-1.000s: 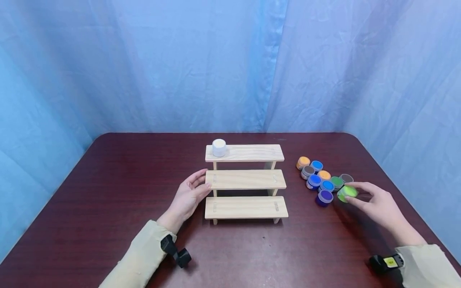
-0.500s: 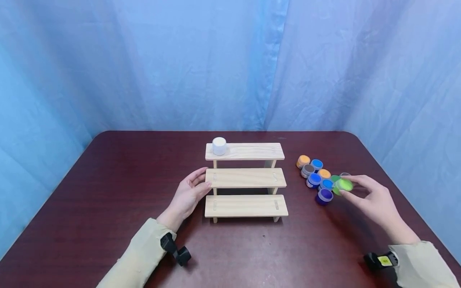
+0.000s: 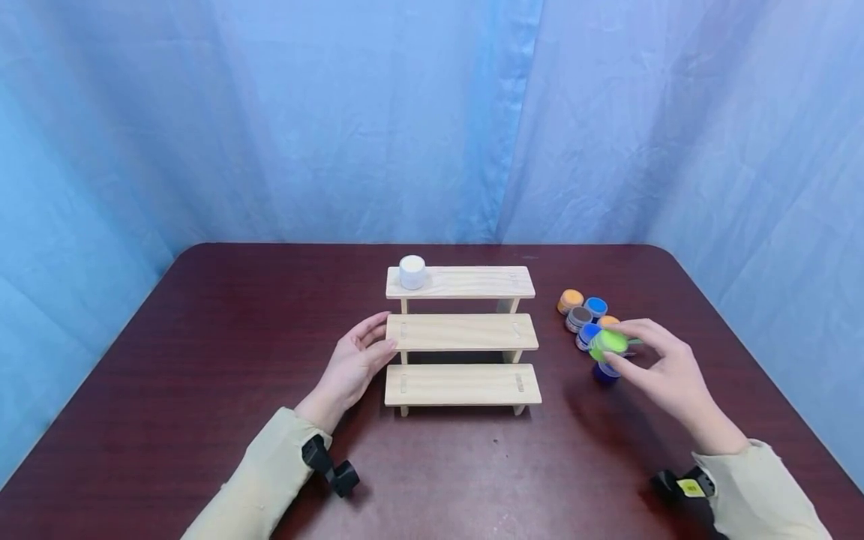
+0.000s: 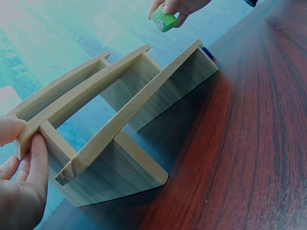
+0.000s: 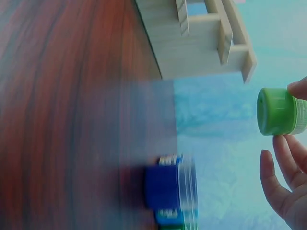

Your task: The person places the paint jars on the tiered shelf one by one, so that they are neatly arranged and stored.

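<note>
A three-step wooden display stand (image 3: 462, 332) stands mid-table, a white jar (image 3: 412, 272) at the left of its top step. My left hand (image 3: 347, 373) pinches the left end of the middle step, thumb above and fingers below in the left wrist view. My right hand (image 3: 664, 373) holds a light green paint pot (image 5: 278, 111) between thumb and fingers, raised above the table. Behind and below it sits a cluster of paint pots: orange (image 3: 571, 301), blue (image 3: 597, 307), brown (image 3: 579, 319) and dark blue (image 5: 165, 186). The raised pot and hand hide part of the cluster.
The dark red wooden table (image 3: 202, 337) has rounded far corners. Light blue curtains (image 3: 337, 127) hang behind it and along both sides. A black camera (image 3: 331, 466) is strapped to the left wrist, another (image 3: 683, 485) to the right.
My right hand has lifted the light green pot from the right side of the cluster and carried it leftward over the other pots. My left hand stays on the stand.
</note>
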The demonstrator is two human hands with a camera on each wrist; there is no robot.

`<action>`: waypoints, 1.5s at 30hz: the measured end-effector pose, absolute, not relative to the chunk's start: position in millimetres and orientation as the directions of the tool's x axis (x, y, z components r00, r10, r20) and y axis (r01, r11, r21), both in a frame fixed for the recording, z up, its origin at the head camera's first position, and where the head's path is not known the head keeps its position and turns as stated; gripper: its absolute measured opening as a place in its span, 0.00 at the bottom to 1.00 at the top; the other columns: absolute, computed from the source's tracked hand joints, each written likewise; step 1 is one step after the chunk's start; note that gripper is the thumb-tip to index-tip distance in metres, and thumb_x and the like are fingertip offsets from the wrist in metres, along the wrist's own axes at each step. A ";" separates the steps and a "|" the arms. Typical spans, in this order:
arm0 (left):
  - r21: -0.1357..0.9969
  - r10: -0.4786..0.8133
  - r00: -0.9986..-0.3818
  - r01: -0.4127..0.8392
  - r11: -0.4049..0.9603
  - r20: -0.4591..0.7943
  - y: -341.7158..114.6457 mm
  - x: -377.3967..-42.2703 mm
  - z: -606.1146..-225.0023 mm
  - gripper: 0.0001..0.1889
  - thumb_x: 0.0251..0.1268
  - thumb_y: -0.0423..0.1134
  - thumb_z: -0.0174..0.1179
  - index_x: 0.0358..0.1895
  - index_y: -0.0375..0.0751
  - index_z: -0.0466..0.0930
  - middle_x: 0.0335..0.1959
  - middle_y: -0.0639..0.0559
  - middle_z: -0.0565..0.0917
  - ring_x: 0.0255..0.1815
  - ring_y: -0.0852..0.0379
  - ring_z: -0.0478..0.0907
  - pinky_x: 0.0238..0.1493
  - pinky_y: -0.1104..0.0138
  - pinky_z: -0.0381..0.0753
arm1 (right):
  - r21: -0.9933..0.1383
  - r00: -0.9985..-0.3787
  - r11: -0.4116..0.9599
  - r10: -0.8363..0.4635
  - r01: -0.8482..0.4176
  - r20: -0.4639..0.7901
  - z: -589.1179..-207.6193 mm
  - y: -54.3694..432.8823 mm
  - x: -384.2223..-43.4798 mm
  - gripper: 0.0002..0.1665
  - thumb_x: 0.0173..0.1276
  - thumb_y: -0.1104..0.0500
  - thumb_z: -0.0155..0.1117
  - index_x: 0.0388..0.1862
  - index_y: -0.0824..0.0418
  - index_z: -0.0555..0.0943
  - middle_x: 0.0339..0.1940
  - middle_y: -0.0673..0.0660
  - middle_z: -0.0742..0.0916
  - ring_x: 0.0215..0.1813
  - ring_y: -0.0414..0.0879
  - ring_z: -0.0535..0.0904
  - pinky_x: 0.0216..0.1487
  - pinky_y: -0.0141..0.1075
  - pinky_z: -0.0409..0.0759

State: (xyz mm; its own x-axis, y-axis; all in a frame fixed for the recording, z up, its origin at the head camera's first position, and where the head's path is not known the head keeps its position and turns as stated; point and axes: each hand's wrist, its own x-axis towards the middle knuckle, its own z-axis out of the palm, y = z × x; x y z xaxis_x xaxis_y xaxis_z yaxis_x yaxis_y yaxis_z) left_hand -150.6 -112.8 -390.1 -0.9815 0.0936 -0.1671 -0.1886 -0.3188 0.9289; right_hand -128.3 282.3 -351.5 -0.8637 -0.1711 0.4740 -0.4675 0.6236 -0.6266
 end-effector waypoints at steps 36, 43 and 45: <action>0.932 0.092 -0.980 -0.196 -0.305 -0.176 -113.5 -150.0 -390.9 0.30 0.66 0.21 0.48 0.71 0.32 0.55 0.52 0.47 0.70 0.37 0.69 0.75 0.45 0.77 0.79 | -0.722 -0.817 0.386 -0.329 -0.574 0.474 -343.9 186.0 -151.1 0.22 0.54 0.72 0.69 0.50 0.64 0.81 0.45 0.55 0.81 0.47 0.37 0.75 0.46 0.23 0.79; 0.933 0.088 -0.980 -0.199 -0.301 -0.180 -113.7 -150.9 -390.6 0.29 0.66 0.21 0.48 0.70 0.34 0.57 0.52 0.48 0.71 0.38 0.69 0.76 0.46 0.77 0.79 | -0.734 -0.791 0.319 -0.371 -0.600 0.486 -337.2 172.0 -159.2 0.21 0.56 0.73 0.67 0.50 0.67 0.80 0.45 0.58 0.80 0.45 0.37 0.76 0.44 0.27 0.82; 0.931 0.087 -0.979 -0.200 -0.305 -0.182 -113.8 -151.3 -390.8 0.29 0.66 0.21 0.48 0.70 0.34 0.57 0.51 0.48 0.71 0.38 0.69 0.76 0.46 0.77 0.79 | -0.733 -0.784 0.303 -0.372 -0.609 0.497 -335.0 167.9 -162.6 0.21 0.56 0.74 0.67 0.50 0.68 0.80 0.46 0.59 0.80 0.45 0.37 0.76 0.44 0.27 0.82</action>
State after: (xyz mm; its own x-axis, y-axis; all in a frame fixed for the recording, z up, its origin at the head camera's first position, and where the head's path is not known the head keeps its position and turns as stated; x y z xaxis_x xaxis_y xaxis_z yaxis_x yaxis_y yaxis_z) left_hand -151.3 -113.8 -390.8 -0.9795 0.0872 -0.1816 -0.1998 -0.3049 0.9312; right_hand -162.6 167.9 -335.0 -0.7836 -0.3724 0.4973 -0.6091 0.3029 -0.7329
